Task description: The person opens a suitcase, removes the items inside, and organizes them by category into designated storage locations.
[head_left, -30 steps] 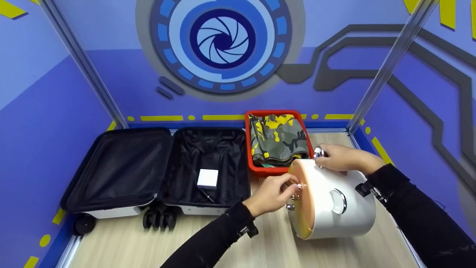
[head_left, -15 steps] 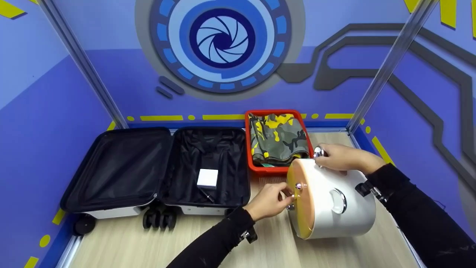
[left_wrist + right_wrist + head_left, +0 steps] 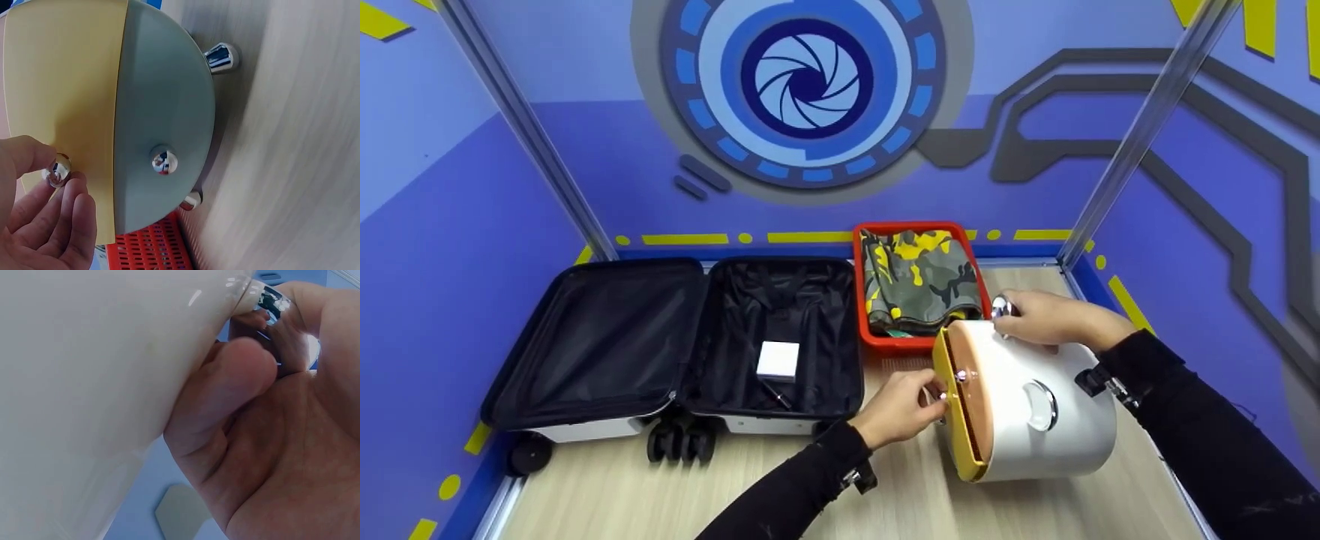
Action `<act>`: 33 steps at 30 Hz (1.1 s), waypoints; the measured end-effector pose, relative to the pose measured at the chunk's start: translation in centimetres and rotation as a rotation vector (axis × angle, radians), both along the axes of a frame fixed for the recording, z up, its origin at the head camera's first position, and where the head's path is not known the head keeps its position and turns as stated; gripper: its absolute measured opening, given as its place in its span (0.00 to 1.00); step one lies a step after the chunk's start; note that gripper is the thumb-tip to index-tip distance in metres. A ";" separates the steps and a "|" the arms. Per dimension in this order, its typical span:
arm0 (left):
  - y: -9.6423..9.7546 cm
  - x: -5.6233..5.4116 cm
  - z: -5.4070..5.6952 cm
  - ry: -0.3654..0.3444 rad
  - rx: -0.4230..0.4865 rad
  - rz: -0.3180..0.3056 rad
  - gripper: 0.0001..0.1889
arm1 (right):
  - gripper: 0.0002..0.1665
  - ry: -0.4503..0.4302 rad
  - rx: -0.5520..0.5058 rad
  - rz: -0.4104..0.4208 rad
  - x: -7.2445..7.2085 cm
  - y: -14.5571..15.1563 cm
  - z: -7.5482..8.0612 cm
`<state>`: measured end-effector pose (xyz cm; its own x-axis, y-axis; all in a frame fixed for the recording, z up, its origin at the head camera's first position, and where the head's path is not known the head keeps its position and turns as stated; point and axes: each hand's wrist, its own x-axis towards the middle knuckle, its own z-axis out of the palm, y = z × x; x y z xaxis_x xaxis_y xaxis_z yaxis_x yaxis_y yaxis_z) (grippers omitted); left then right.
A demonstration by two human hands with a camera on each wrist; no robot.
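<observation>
A rounded white drawer box [image 3: 1057, 427] stands at the right on the table, its drawer fronts facing left. My left hand [image 3: 901, 403] pinches the chrome knob [image 3: 58, 170] of the yellow drawer [image 3: 73, 73] between thumb and fingers. That drawer stands slightly out, with a dark gap behind its front. The peach drawer [image 3: 976, 405] above it and the grey-green drawer [image 3: 163, 101] below are closed. My right hand [image 3: 1039, 316] grips a chrome handle [image 3: 287, 332] at the box's far upper side, fingers curled against the white shell.
Behind the box, a red basket [image 3: 904, 344] holds folded camouflage cloth [image 3: 926, 277]. An open suitcase [image 3: 607, 337] lies at the left, with a small white box [image 3: 778, 360] and a thin dark stick-like item [image 3: 775, 394] inside. Blue panels with metal posts enclose the table.
My left hand has moved down from the peach drawer's knob to the yellow drawer's knob and pulled that drawer slightly out to the left. The right hand keeps its grip.
</observation>
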<state>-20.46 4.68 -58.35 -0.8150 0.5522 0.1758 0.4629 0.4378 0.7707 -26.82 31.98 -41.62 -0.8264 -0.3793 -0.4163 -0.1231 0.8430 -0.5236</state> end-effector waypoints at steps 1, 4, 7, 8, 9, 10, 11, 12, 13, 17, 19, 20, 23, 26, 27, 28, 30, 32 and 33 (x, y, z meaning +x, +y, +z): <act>-0.2 0.0 0.0 0.005 0.000 0.003 0.07 | 0.12 0.001 0.000 0.002 0.0 0.0 0.0; -1.0 0.1 0.0 0.015 0.008 0.007 0.08 | 0.13 0.005 0.004 0.005 0.1 0.0 0.1; -2.0 0.2 0.0 0.023 0.016 0.012 0.07 | 0.14 0.005 0.007 0.002 0.2 -0.1 0.1; -2.3 0.2 0.0 0.027 0.017 0.014 0.08 | 0.14 0.005 0.009 0.001 0.2 -0.1 0.2; -2.7 0.3 0.0 0.032 0.013 0.018 0.07 | 0.14 0.001 0.009 0.000 0.1 -0.1 0.2; -3.1 0.3 0.0 0.038 0.008 0.024 0.07 | 0.14 0.001 0.008 0.002 0.1 -0.2 0.2; -3.5 0.4 0.1 0.045 0.001 0.030 0.07 | 0.14 -0.002 0.010 0.000 0.1 -0.2 0.1; -3.8 0.4 0.2 0.051 -0.008 0.037 0.07 | 0.14 -0.004 0.012 -0.003 0.1 -0.2 0.1; -4.2 0.4 0.3 0.056 -0.019 0.045 0.07 | 0.14 -0.005 0.015 -0.006 0.1 -0.2 0.1; -5.5 0.7 0.7 0.069 -0.063 0.066 0.07 | 0.15 -0.010 0.028 -0.014 0.1 -0.1 0.1; -6.1 0.8 0.8 0.071 -0.080 0.076 0.07 | 0.16 -0.011 0.033 -0.011 0.1 -0.1 0.1; -6.3 0.9 0.8 0.072 -0.086 0.078 0.07 | 0.16 -0.012 0.033 -0.010 0.1 -0.1 0.1; -6.9 1.1 0.9 0.078 -0.099 0.085 0.06 | 0.16 -0.009 0.038 -0.007 0.0 -0.1 0.1; -7.3 1.3 0.9 0.100 -0.109 0.093 0.06 | 0.16 -0.005 0.038 -0.004 0.0 -0.1 0.2; -7.4 1.3 0.9 0.109 -0.111 0.096 0.06 | 0.16 -0.003 0.038 -0.002 0.0 -0.2 0.2; -7.5 1.3 0.9 0.116 -0.112 0.100 0.06 | 0.16 -0.004 0.036 -0.001 0.0 -0.2 0.2; -7.6 1.4 1.0 0.123 -0.116 0.102 0.06 | 0.16 -0.007 0.035 0.000 0.0 -0.2 0.2; -7.8 1.3 1.1 0.128 -0.121 0.094 0.06 | 0.17 -0.012 0.035 -0.001 0.0 -0.2 0.2; -7.8 1.3 1.1 0.130 -0.125 0.086 0.06 | 0.17 -0.015 0.035 -0.003 0.0 -0.2 0.2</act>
